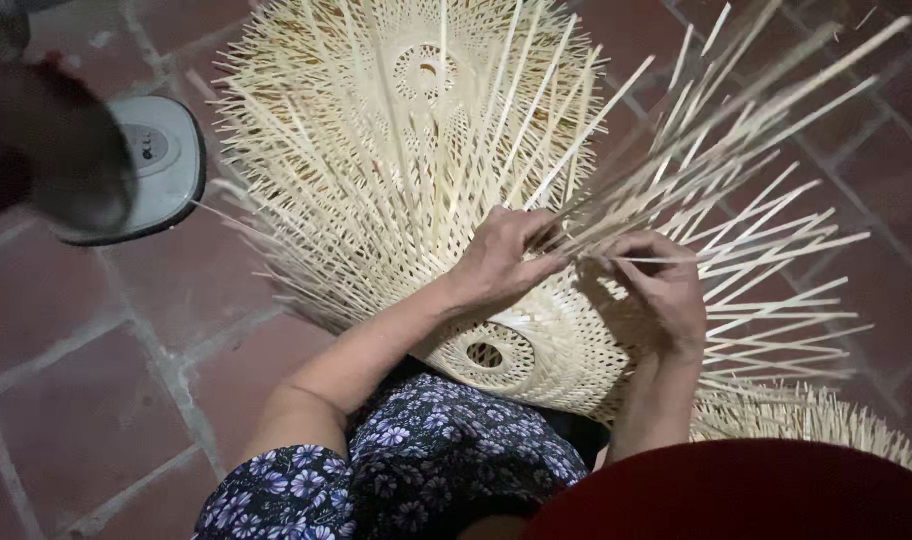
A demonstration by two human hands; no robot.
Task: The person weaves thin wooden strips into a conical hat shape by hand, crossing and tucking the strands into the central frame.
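A half-woven bamboo basket with an open hexagon weave rests on my lap, its round centre hole toward me. Long loose bamboo strips fan out from it to the right and upward. My left hand presses down on the woven edge, its fingers closed over several strips where they leave the weave. My right hand sits just to the right, pinching a single thin strip that lies level between the two hands. A dark floral sleeve covers my lap and upper arm.
A second, larger woven piece with bristling strip ends lies behind on the red tiled floor. A grey fan base stands at the left, with a dark blurred object over it. Another woven rim and a red rounded shape are at bottom right.
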